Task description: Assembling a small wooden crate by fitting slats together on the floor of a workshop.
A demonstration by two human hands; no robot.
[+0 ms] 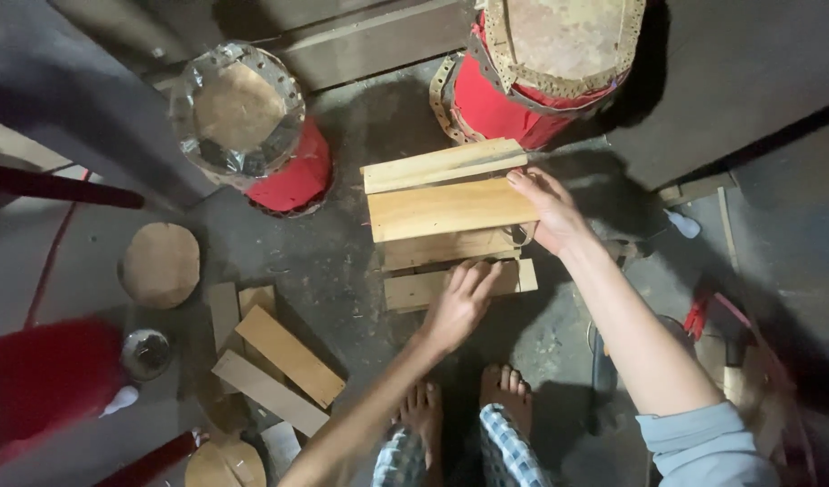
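Resting hands: left (460, 302), right (545, 206) on wooden planks (446, 209).

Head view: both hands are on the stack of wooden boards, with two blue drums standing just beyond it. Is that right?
Not quite: the head view shows the two drums are red, not blue. The rest holds: the left hand rests on the lower boards and the right hand on the right end of the stack of wooden boards, with the drums just beyond.
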